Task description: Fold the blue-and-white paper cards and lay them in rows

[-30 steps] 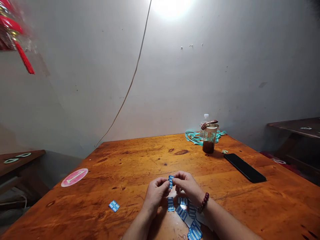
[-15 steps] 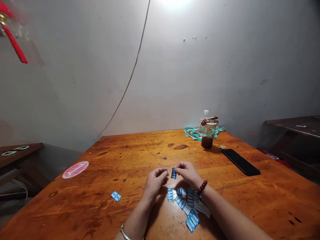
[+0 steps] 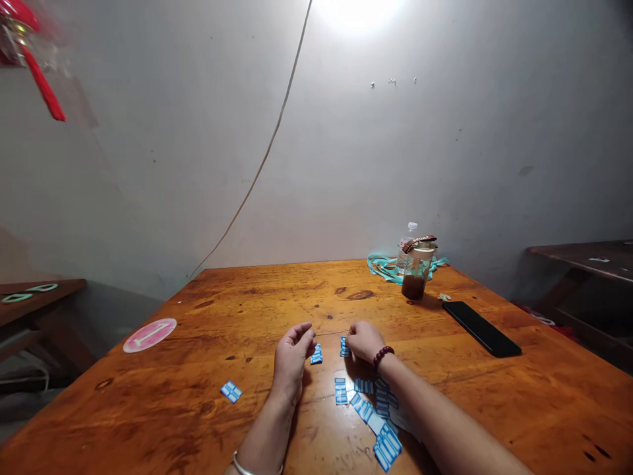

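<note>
Head view: right hand point(image 3: 364, 342) in a narrow grip, fingertips on a blue-striped slip point(image 3: 345, 347) (likely thin and light, best lifted by its edge); left hand point(image 3: 293, 356) loosely curled, empty.

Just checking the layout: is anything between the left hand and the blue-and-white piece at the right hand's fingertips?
Yes: a second blue-and-white piece lies flat between the left hand and the first piece at the right hand, closer to the left hand.

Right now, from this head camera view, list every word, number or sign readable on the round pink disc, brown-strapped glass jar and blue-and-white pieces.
"1", apparently: white mark on the round pink disc
Brown strap of the glass jar: pale lettering, too small to read
Blue-and-white pieces: nothing readable
</note>
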The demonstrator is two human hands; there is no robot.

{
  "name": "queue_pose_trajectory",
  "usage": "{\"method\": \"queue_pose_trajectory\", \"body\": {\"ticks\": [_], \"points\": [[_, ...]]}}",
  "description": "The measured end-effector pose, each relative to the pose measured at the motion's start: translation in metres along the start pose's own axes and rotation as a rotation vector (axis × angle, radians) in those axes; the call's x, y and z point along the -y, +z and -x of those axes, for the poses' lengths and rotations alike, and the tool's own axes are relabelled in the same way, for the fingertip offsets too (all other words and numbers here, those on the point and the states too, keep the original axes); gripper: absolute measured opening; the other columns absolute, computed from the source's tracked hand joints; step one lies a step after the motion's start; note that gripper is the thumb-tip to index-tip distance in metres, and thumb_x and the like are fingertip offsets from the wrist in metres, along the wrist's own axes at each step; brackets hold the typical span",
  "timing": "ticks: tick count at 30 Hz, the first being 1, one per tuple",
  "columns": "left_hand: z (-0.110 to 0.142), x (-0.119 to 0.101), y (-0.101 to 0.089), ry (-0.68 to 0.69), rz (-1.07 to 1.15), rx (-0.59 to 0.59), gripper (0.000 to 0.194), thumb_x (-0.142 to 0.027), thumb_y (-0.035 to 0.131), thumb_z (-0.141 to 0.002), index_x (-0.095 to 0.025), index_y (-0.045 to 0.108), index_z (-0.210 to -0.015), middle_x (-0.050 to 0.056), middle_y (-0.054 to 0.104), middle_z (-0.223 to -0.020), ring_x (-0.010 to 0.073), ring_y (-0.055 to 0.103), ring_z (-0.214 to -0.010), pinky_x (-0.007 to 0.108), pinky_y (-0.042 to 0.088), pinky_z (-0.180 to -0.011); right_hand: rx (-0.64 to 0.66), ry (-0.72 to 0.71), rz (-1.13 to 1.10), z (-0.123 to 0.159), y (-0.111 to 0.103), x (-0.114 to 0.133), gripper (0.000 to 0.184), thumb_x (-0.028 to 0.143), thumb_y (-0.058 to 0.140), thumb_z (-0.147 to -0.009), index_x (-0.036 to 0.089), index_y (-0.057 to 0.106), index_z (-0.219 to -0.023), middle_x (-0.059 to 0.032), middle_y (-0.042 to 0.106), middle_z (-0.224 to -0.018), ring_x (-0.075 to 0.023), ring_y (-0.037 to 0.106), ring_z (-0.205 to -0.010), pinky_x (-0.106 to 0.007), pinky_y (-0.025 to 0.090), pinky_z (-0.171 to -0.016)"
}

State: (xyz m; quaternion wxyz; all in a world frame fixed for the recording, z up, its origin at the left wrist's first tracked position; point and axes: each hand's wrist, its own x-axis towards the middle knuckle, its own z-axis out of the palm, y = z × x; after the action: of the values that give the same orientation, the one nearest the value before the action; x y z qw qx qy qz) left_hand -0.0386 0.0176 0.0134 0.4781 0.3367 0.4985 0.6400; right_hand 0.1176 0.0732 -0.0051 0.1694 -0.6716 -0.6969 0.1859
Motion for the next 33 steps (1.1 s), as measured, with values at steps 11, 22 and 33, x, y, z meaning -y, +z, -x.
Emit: {"method": "queue_pose_trajectory", "body": {"ticks": [11, 22, 33], "points": [[0.002, 0.000, 0.002, 0.006, -0.061, 0.025, 0.037, -0.033, 0.067, -0.055, -0.014, 0.060, -0.086, 0.000, 0.059, -0.069, 0.0080, 0.052, -0.054, 0.021, 0.043, -0.055, 0.001, -0.054, 0.151, 0.003, 0.000, 0.007, 0.018, 0.018, 0.048, -0.063, 0.020, 0.064, -0.072, -0.0088, 0.066, -0.079, -0.0210, 0.059, -0.075, -0.024, 0.034, -0.053], [0.002, 0.003, 0.003, -0.004, -0.074, 0.043, 0.037, -0.035, 0.068, -0.052, -0.015, 0.061, -0.083, -0.001, 0.059, -0.066, 0.0077, 0.053, -0.053, 0.021, 0.044, -0.054, -0.004, -0.094, 0.162, 0.003, 0.003, 0.008, 0.019, 0.017, 0.047, -0.064, 0.019, 0.063, -0.074, -0.0096, 0.066, -0.080, -0.0208, 0.059, -0.076, -0.024, 0.035, -0.055], [0.000, 0.006, -0.001, 0.010, -0.104, 0.067, 0.035, -0.034, 0.064, -0.060, -0.014, 0.058, -0.089, 0.001, 0.059, -0.071, 0.0085, 0.053, -0.056, 0.021, 0.044, -0.056, -0.119, -0.123, -0.002, 0.007, -0.005, 0.003, 0.027, 0.018, 0.048, -0.065, 0.020, 0.058, -0.090, -0.0059, 0.065, -0.079, -0.0179, 0.057, -0.072, -0.023, 0.030, -0.054]]}}
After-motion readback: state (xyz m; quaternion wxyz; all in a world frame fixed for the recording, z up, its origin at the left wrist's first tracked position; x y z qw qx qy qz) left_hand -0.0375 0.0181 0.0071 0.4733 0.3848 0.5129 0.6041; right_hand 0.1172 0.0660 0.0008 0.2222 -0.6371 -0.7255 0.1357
